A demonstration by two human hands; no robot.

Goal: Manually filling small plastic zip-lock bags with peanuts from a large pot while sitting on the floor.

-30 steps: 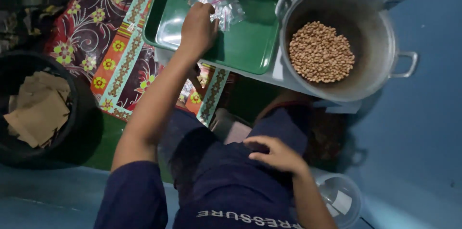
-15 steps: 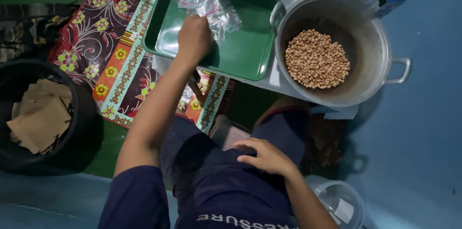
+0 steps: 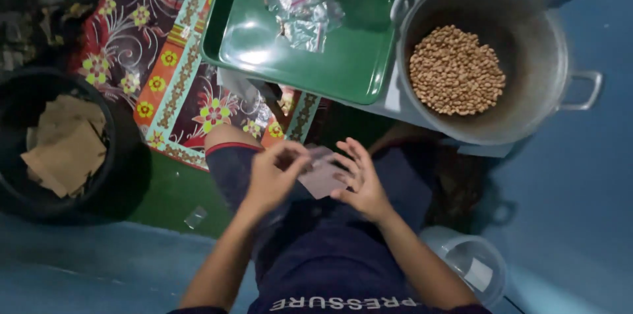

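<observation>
Now both hands meet over the lap, where a moment ago only the right one rested there and the left was stretched out to the tray.

At far left a round black tub [image 3: 56, 149] holds a stack of brown paper sheets [image 3: 66, 149], unmoved since the earlier pictures. Beside it lies a dark red floral mat with an orange and green border [image 3: 165, 70], and a scrap of clear plastic [image 3: 195, 216] lies on the green floor below.

Further right, the left hand [image 3: 270, 179] has come back from the green rectangular plastic tray [image 3: 343, 66], with thumb and fingers pinched on the near edge of a small clear plastic bag [image 3: 321, 172]. The right hand [image 3: 359, 182] has lifted off the thigh; its fingers are spread and half open, fingertips touching the bag's other side, so the bag is held between the two hands, just above the dark blue shorts. It looks like one bag has been drawn from the crumpled heap of clear plastic bags [image 3: 297, 0] that remains on the tray's far part.

Right of the tray stands a large grey metal pot [image 3: 550, 57] holding a mound of pale brown peanuts [image 3: 456, 70], well apart from both hands. By the right knee sits a small clear plastic container [image 3: 471, 264].
</observation>
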